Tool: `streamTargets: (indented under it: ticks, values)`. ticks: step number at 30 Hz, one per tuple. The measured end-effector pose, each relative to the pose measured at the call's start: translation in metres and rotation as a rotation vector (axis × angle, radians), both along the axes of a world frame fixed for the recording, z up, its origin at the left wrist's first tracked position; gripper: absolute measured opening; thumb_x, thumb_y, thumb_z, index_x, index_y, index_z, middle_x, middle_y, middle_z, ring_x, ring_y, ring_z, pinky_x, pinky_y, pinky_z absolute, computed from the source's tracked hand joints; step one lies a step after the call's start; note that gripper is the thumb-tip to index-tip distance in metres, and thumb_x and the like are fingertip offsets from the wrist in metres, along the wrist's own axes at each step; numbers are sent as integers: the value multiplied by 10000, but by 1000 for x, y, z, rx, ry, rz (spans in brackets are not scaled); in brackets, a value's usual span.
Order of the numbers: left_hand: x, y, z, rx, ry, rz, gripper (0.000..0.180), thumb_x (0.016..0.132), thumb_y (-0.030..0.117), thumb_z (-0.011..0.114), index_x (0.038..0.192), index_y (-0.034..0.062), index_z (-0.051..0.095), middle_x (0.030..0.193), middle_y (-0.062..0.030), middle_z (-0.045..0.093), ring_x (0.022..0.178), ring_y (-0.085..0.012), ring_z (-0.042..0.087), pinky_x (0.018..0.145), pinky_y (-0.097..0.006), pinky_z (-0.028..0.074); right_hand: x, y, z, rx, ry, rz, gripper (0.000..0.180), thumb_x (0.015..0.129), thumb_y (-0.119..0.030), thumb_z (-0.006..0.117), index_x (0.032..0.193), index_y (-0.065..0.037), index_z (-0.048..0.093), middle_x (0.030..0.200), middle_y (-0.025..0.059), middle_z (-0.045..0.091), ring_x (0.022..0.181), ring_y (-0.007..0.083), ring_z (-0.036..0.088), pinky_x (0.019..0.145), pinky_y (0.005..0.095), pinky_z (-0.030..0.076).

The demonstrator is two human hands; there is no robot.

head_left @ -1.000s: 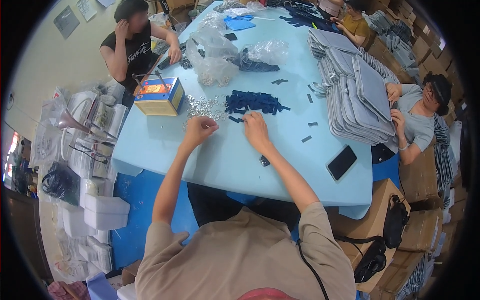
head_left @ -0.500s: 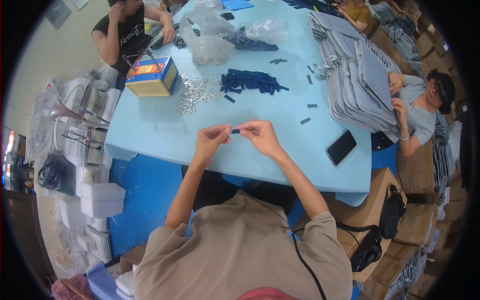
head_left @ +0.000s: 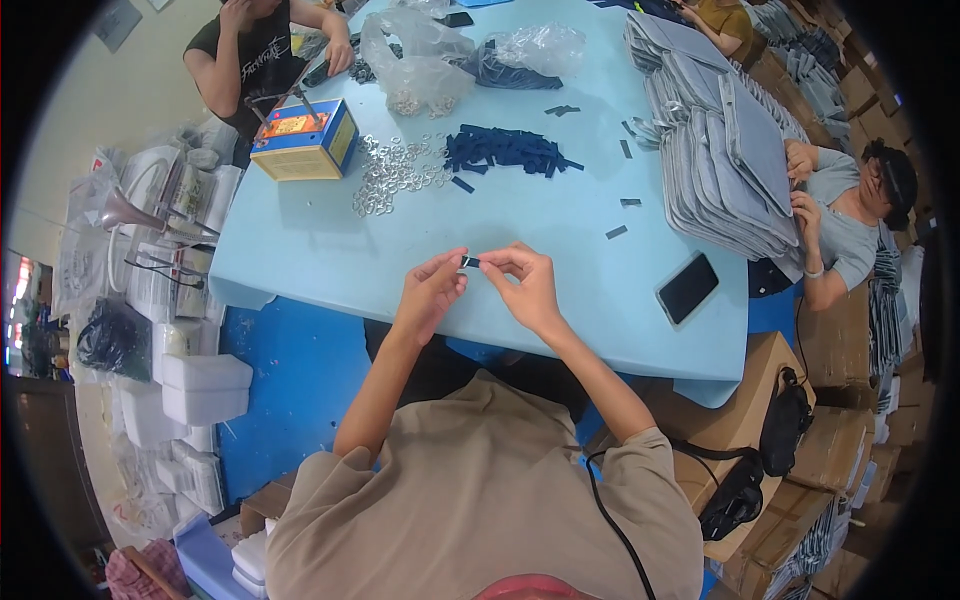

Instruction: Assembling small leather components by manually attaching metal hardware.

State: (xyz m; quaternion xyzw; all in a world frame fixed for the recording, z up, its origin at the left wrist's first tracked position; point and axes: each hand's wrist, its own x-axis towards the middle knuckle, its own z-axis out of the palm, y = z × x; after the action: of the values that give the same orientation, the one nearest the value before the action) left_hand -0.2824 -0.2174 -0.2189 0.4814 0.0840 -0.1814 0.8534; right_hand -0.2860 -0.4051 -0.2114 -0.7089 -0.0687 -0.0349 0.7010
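Note:
Over the near part of the table, both my hands meet at a short dark blue fabric strip (head_left: 474, 263). My right hand (head_left: 527, 288) pinches the strip's right end between thumb and forefinger. At its left end my left hand (head_left: 430, 292) pinches a small silver metal ring (head_left: 464, 261), mostly covered by the fingertips. Whether the strip passes through the ring is too small to tell. Beyond my hands lie a pile of matching dark blue strips (head_left: 510, 150) and, left of it, a spread of loose silver rings (head_left: 392, 178).
A blue and yellow box (head_left: 306, 142) stands at the left on the light blue table (head_left: 590, 300). To the right are a phone (head_left: 688, 288) and tall stacks of grey fabric pieces (head_left: 715, 180), handled by a co-worker. Clear plastic bags (head_left: 412, 60) sit at the back.
My left hand's fingers have opened out somewhat, and a pale bit of the ring now shows at the strip's left end. The view has shifted slightly.

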Motion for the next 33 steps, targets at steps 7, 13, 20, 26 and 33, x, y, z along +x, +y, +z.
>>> streamTargets:
  ticks: [7,13,20,26,33]
  values:
    - [-13,-5,-18,-514,173,-97,306,1020,81,630,1310,-13,611,1003,-34,682,862,-104,643,790,-231,558,-10,6,8,233,17,19,62,901,35,751,962,36,742,920,93,747,869,158,741,842,302,599]
    - [-17,-8,-2,-247,25,-100,260,1017,104,650,1249,-15,658,1077,-44,697,913,-115,656,855,-257,556,-12,-1,7,124,23,-11,76,890,48,759,960,49,728,921,113,750,876,157,732,848,301,591]
    - [-18,-13,6,-2,-165,-41,185,984,76,702,1140,-23,696,1037,-73,723,942,-143,672,893,-292,557,-24,2,21,-17,-81,-80,72,869,20,785,919,32,734,889,94,740,827,166,744,775,276,587]
    - [-17,-6,22,220,-345,-1,93,952,40,732,1022,-10,697,1026,-84,720,914,-145,674,855,-296,559,-32,1,23,111,-22,-39,108,898,45,759,1004,50,741,1000,125,745,923,172,731,877,303,591]
    - [-26,-9,27,175,-415,89,126,895,-34,767,1006,-27,710,1027,-94,721,952,-145,664,876,-297,543,-42,5,33,294,25,-21,120,909,52,741,1029,46,736,1005,113,739,968,170,726,935,315,598]
